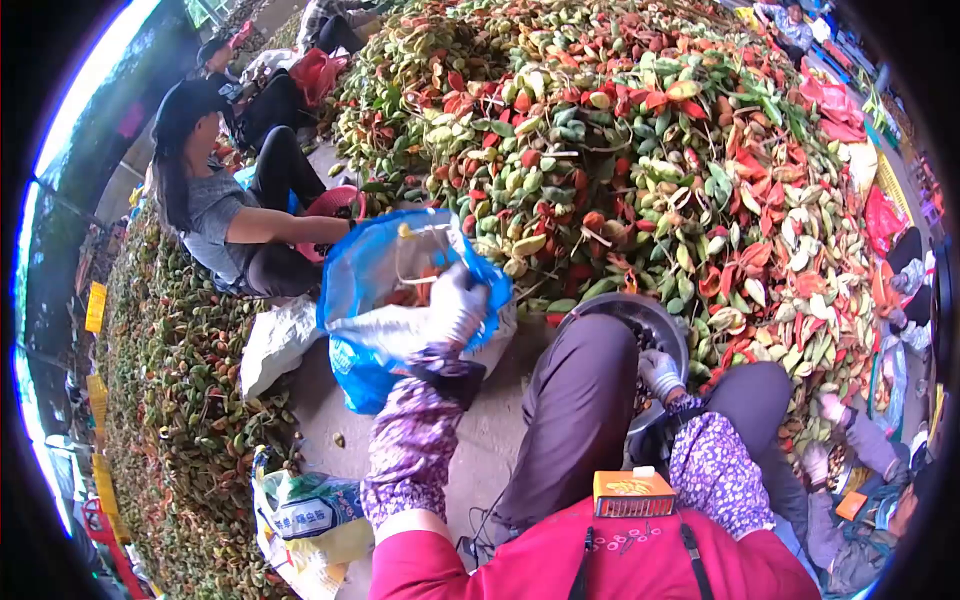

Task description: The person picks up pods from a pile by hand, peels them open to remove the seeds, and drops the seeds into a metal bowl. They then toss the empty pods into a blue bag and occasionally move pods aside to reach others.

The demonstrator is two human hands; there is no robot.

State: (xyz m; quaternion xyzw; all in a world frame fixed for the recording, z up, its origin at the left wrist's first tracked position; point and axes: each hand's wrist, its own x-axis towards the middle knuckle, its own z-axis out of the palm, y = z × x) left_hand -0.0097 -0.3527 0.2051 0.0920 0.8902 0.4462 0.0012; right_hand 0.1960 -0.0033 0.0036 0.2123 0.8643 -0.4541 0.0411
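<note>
My left hand [458, 308], in a pale glove, reaches into the mouth of a blue plastic bag [365, 375]. Its fingers are smeared by motion, and reddish pieces show inside the bag beyond it. Between my knees rests a dark metal basin [672, 322] with small dark pieces in it. Also gloved, my right hand [660, 374] is inside the basin near its right rim, fingers curled; I cannot make out what they hold. Purple flowered sleeves cover both my forearms.
A large heap of green and red pods [590, 170] rises ahead, with another pile [190, 400] at left. A seated person [225, 215] works beside a pink basket [338, 203]. White sacking [275, 345] and a printed plastic bag [310, 520] lie on the floor. Other people sit at right.
</note>
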